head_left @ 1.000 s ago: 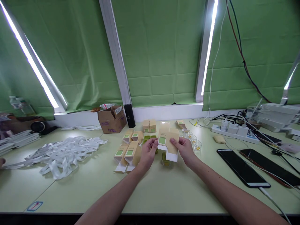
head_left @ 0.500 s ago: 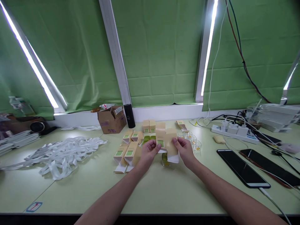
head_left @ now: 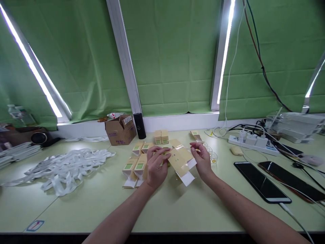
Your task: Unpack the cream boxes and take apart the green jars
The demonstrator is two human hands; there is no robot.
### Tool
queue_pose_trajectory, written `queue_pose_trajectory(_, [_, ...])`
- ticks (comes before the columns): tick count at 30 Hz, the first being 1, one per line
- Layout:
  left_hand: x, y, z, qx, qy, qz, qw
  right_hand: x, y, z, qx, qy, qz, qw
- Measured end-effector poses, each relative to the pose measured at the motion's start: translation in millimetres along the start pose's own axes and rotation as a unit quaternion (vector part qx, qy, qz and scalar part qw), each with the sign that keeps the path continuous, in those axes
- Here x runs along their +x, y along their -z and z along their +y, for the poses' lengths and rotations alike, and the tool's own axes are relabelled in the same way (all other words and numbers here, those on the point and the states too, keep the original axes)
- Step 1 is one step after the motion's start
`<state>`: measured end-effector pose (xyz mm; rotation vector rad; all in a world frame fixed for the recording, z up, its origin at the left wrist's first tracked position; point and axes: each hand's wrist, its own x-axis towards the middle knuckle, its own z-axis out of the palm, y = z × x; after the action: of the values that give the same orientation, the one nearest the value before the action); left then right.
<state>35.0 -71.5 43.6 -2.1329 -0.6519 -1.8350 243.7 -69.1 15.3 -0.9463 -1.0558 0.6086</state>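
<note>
My left hand (head_left: 155, 166) pinches the near end of a small tan carton (head_left: 180, 160) with a green label, held tilted above the table. My right hand (head_left: 201, 159) is at the carton's far side, fingers curled, touching its upper edge. The carton's white flaps hang open at the lower right. Just left of my left hand lie several similar tan cartons (head_left: 134, 166), with more upright ones (head_left: 161, 136) behind. Small clear cups (head_left: 212, 157) sit just right of my right hand.
A heap of white ribbon (head_left: 67, 166) lies at left. A brown cardboard box (head_left: 120, 129) and a black cylinder (head_left: 139, 125) stand at the back. Two phones (head_left: 261, 182) and a power strip (head_left: 251, 141) with cables are at right.
The carton has been turned from facing me to a tilted, slanted position. My left hand shifted over its near end and my right hand rose to its upper edge.
</note>
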Motion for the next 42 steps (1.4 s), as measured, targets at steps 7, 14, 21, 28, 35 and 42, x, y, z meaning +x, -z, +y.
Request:
queue_pose_trajectory(7, [-3.7,-0.5,-3.9,0.04,-0.013,0.005,0.999,0.7,-0.4,0.4,0.031,-0.028,-0.013,0.999])
queue_pose_trajectory(14, [0.8,-0.9,-4.2,0.045,0.005,0.005,0.999,-0.3,-1.2,3.4,0.047,-0.048,-0.014,0.998])
queue_pose_trajectory(21, [20.1,-4.3,-7.1,-0.037,0.205,0.012,0.978,-5.0,-5.1,-5.4,0.037,-0.022,-0.023,0.999])
queue_pose_trajectory(28, [62.9,-30.1,-22.4,-0.135,0.403,-0.066,0.903,-8.8,-7.2,-10.7,0.055,-0.021,-0.043,0.997])
queue_pose_trajectory(35, [88.1,-95.8,-65.3,0.055,0.449,-0.12,0.884,-14.4,-7.9,-20.9,0.053,-0.006,-0.061,0.997])
queue_pose_trajectory(42, [69.5,-149.5,-90.5,0.113,0.449,-0.216,0.86,-18.9,-9.4,-27.3,0.044,0.004,-0.084,0.995])
